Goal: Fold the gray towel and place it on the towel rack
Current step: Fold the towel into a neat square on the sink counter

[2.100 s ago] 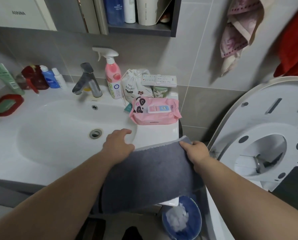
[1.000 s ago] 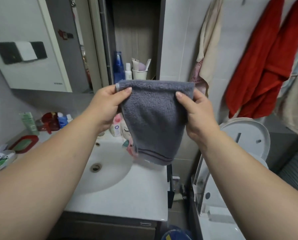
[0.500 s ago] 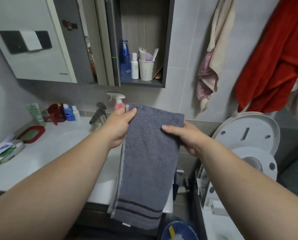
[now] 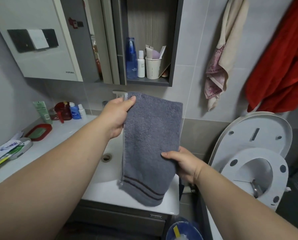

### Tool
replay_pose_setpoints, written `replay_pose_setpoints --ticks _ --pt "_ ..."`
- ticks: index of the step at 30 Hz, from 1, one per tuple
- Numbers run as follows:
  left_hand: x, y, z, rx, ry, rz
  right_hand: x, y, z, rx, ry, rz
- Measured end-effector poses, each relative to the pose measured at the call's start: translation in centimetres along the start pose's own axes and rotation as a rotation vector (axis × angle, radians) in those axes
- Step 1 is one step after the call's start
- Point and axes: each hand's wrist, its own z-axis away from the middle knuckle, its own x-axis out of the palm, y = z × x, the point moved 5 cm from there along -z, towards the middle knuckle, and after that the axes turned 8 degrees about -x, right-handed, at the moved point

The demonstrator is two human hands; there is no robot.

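The gray towel (image 4: 150, 144) hangs folded lengthwise in front of me over the sink, with two dark stripes near its lower end. My left hand (image 4: 118, 116) pinches its top left corner. My right hand (image 4: 182, 162) grips its right edge lower down, with the thumb on the front face. No towel rack shows as such. A red towel (image 4: 281, 66) and a beige and pink cloth (image 4: 219, 66) hang on the wall at the upper right.
A white sink counter (image 4: 61, 135) lies below, with bottles, a red soap dish (image 4: 38, 132) and tubes at the left. An open wall cabinet (image 4: 148, 49) holds bottles and a cup. A toilet with raised lid (image 4: 252, 153) stands right. A blue bin (image 4: 182, 230) sits by the floor.
My right hand slid from the towel's top right corner down its right edge to about mid-height. My left hand kept the top left corner. Earlier the towel was lifted off the counter.
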Motion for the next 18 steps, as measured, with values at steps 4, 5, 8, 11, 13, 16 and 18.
replay_pose_setpoints --ticks 4,5,8,11,13,16,18 --pt "-1.7 0.2 -0.3 -0.061 0.081 -0.011 0.9 -2.5 0.4 -0.018 -0.133 -0.073" --pt "-2.1 -0.1 -0.3 -0.099 0.075 0.023 1.1 -3.1 0.5 -0.022 -0.161 -0.098" --pt "-2.6 -2.4 0.2 -0.234 -0.01 0.164 1.6 -4.3 0.8 -0.025 -0.218 -0.187" --pt "-2.4 -7.6 1.3 -0.422 -0.102 0.199 2.1 -4.8 1.0 -0.019 -0.229 -0.27" --pt "-2.0 -10.9 2.1 -0.514 -0.146 0.21 2.1 -4.9 1.0 -0.011 -0.205 -0.321" --pt "-0.8 -13.5 3.1 -0.616 -0.2 0.285 1.9 -5.5 1.1 -0.049 -0.169 -0.372" --pt "-0.1 -13.7 3.4 -0.607 -0.26 0.285 1.4 -5.7 1.1 -0.064 -0.134 -0.394"
